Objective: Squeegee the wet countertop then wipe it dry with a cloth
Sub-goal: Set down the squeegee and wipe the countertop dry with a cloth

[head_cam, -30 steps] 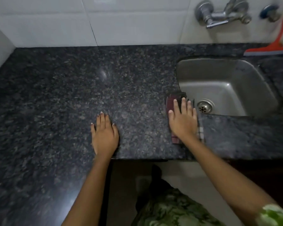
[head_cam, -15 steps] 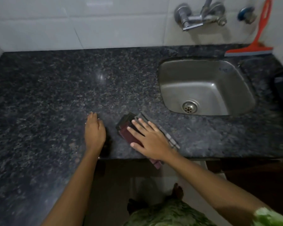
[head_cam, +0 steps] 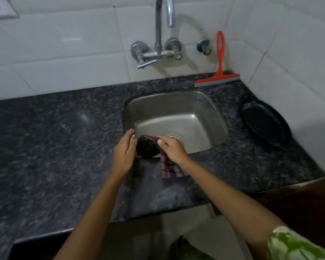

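Countertop of dark speckled granite [head_cam: 51,139] runs along a white tiled wall [head_cam: 73,59] and surrounds a square stainless steel sink [head_cam: 201,117] set toward its right end. Round black plate-like dish [head_cam: 265,122] lies flat on the granite right of the sink, near the side wall. Chrome wall-mounted tap [head_cam: 159,47] stands above the basin. Orange-handled squeegee with a grey blade [head_cam: 219,76] leans against the tiles behind the sink, blade resting on the granite, well apart from both hands. Dark maroon cloth [head_cam: 148,147] hangs bunched over the sink's near left corner, one striped end trailing back onto the granite. Right hand [head_cam: 174,150] has its fingers curled closed around the cloth. Left hand [head_cam: 124,152] is just beside the bunch, fingers extended and loosely together, gripping nothing; contact with the cloth cannot be judged.
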